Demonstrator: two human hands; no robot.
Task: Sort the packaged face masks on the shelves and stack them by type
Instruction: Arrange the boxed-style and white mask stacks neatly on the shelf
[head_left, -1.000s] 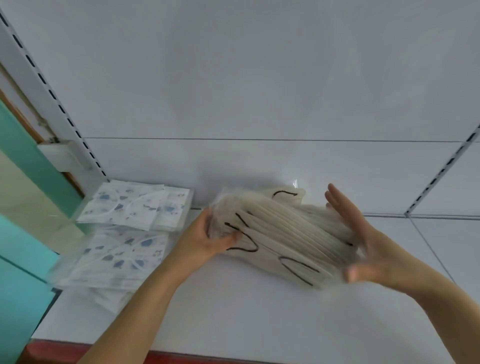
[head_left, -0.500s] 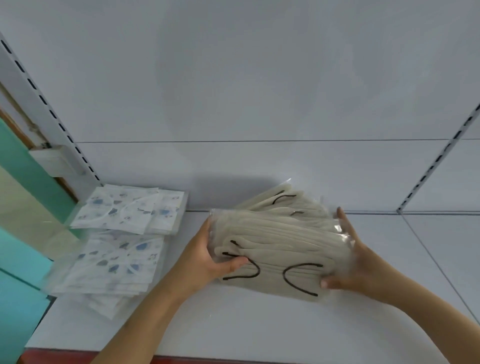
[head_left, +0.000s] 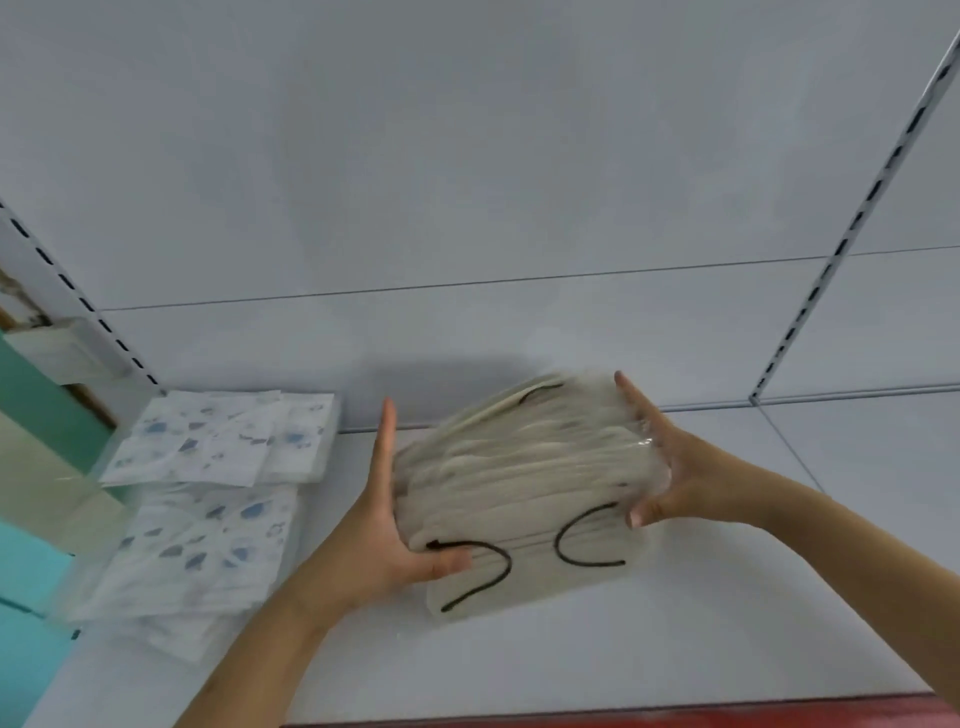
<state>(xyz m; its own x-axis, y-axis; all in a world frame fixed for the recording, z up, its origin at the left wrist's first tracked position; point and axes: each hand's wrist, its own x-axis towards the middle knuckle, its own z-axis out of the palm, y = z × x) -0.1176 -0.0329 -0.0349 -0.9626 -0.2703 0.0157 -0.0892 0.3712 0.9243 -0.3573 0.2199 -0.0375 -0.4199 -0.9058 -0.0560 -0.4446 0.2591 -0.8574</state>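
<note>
Beige pile (head_left: 524, 478) squared between my flat-fingered left hand (head_left: 384, 535) and right hand (head_left: 670, 467); printed packs (head_left: 218, 441) already stacked; alignment remains.

Head view, angled down, close.

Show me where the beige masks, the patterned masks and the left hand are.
beige masks (head_left: 524, 478): head view, middle of the stack's top pack.
patterned masks (head_left: 208, 447): head view, top pack of the rear pile.
left hand (head_left: 384, 540): head view, palm beside the stack.
</note>
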